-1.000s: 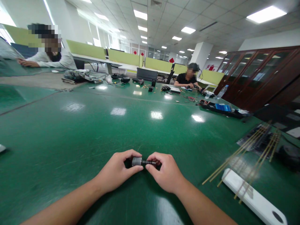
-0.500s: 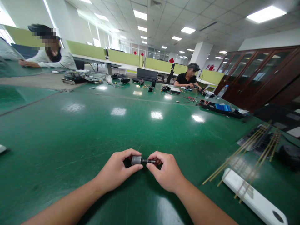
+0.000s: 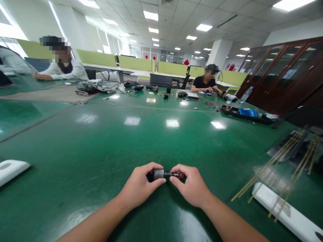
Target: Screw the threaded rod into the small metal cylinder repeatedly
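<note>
Right now the green worktop (image 3: 101, 141) fills most of the room in front of the person, glossy and streaked with ceiling-light glare. Dark wood cabinets (image 3: 285, 77) line the right wall. Two other people sit far off: one in white (image 3: 63, 65) leaning over the worktop at the left, one in black (image 3: 205, 82) at the far end among scattered tools and cables. A long black tray (image 3: 246, 115) lies well off to the right. Nearer, on the right, a white bar (image 3: 287, 213) rests under a loose bundle of thin brass rods (image 3: 275, 168) that cross it on a slant. Another white piece (image 3: 11, 169) sits at the left edge.

Close in, both forearms come up from below and the two hands meet just above the worktop. The left hand (image 3: 138, 186) has its grip pinching a small grey metal cylinder (image 3: 158, 173) between thumb and fingertips. A dark thin shaft (image 3: 172, 174) sticks out of the cylinder's right end, lying level, and the right hand (image 3: 193, 186) has its grip pinching the shaft's far end. So the part bridges the gap between the two hands, cylinder at the left fingertips, shaft at the right.
</note>
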The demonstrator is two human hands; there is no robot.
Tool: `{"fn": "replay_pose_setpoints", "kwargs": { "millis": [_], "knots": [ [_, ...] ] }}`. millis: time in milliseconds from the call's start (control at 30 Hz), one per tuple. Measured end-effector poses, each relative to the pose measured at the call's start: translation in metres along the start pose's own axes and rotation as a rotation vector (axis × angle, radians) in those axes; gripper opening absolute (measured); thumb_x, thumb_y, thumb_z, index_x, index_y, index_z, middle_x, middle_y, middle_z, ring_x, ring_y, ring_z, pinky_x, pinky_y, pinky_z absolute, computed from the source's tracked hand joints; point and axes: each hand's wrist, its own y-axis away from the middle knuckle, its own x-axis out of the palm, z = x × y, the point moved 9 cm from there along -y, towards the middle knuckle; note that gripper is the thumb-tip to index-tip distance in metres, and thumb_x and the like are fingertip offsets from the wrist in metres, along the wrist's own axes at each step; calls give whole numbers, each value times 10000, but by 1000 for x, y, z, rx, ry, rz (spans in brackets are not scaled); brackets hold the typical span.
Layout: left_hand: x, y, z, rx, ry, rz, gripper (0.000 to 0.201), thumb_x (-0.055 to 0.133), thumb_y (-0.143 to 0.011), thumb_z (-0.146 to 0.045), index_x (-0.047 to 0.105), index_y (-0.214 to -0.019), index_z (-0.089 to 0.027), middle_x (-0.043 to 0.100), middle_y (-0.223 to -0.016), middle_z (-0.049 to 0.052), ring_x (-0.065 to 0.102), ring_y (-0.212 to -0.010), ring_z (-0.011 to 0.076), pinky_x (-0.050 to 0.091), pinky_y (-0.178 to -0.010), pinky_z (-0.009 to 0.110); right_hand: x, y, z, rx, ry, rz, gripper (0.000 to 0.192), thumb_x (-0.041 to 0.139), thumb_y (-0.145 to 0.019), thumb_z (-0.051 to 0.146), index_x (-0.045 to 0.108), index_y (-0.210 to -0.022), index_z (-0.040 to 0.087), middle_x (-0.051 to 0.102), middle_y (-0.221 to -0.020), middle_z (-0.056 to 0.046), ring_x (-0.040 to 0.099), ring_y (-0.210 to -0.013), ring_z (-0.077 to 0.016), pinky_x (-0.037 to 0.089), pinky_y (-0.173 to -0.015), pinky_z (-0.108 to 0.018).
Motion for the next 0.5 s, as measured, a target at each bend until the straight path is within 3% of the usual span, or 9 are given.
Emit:
{"fn": "replay_pose_setpoints", "kwargs": {
  "millis": [500],
  "knots": [
    [0,2,6,-19,-37,4,264,744,-833,-300,658,-1083,-307,702,-1018,-36,643,-927,180,473,-841,299,-1,-2,2,23,11,23,70,653,-848,209,695,-904,206,690,-760,9,620,-704,-153,437,-673,-258]
  ]
}}
